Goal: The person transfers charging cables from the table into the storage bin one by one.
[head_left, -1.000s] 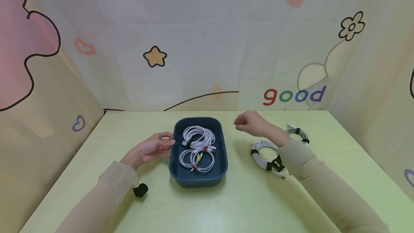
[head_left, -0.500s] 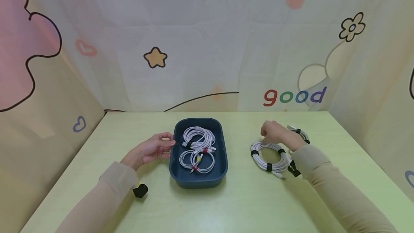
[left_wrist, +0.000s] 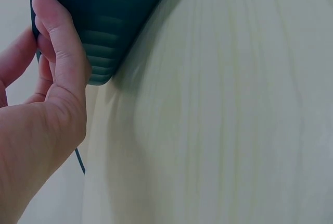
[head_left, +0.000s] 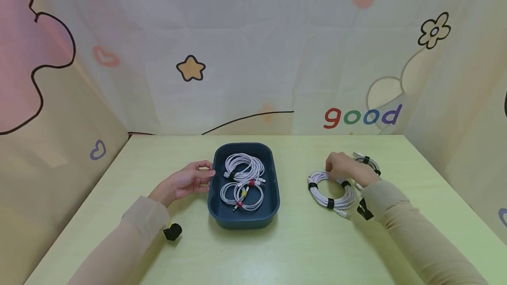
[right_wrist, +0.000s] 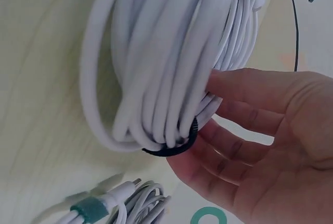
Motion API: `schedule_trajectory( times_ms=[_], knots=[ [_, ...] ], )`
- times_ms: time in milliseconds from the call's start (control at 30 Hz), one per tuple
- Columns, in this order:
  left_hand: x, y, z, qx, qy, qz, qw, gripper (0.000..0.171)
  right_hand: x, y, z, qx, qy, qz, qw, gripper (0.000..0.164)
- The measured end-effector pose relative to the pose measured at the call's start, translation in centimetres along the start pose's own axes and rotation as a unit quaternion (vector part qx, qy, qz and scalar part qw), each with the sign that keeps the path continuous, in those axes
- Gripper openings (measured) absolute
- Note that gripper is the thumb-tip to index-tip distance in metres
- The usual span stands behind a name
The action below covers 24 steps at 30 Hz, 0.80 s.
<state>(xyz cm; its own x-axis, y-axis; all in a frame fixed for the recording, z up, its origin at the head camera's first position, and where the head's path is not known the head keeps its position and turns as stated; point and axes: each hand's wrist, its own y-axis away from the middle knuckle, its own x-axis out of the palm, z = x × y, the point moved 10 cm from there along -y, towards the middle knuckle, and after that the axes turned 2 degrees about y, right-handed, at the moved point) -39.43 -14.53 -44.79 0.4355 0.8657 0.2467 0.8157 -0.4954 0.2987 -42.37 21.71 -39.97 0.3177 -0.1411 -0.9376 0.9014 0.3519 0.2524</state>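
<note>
My left hand (head_left: 191,180) touches the left wall of a dark blue bin (head_left: 243,223) with its thumb and relaxed fingers. The left wrist view shows the thumb along the bin's outside near the rim. Inside the bin lie a large white coiled cable (head_left: 255,169) with a black tie and a smaller coil (head_left: 255,207) with red and yellow ties. My right hand (head_left: 343,166) pinches the far side of another white coiled cable (right_wrist: 156,62) bound with black ties. That coil stays on the table in the head view; some fingertips are hidden behind it.
A grey coiled cable (head_left: 368,162) with black ties lies beyond my right wrist. A black object (head_left: 364,209) shows beside the right sleeve, another black object (head_left: 173,232) beside the left forearm. A printed cloth (head_left: 237,34) encloses the table (head_left: 257,258).
My right hand has moved right from beside the bin and come down onto the white coiled cable, its fingers now at the coil. The left hand and bin have stayed put.
</note>
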Motion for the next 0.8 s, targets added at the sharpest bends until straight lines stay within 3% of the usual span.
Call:
schedule_trajectory(
  times_ms=[400, 800],
  knots=[
    [0.1, -0.1, 0.0, 0.006, 0.0, 0.011, 0.9999, 0.012, -0.9, 0.3, -0.4, -0.016, -0.052, 0.007, 0.998, 0.01],
    [-0.1, -0.2, 0.1, 0.004, 0.006, -0.001, 1.0, 0.008, -2.3, 1.4, 1.4, -0.06, -0.101, 0.022, 0.993, 0.012]
  ],
)
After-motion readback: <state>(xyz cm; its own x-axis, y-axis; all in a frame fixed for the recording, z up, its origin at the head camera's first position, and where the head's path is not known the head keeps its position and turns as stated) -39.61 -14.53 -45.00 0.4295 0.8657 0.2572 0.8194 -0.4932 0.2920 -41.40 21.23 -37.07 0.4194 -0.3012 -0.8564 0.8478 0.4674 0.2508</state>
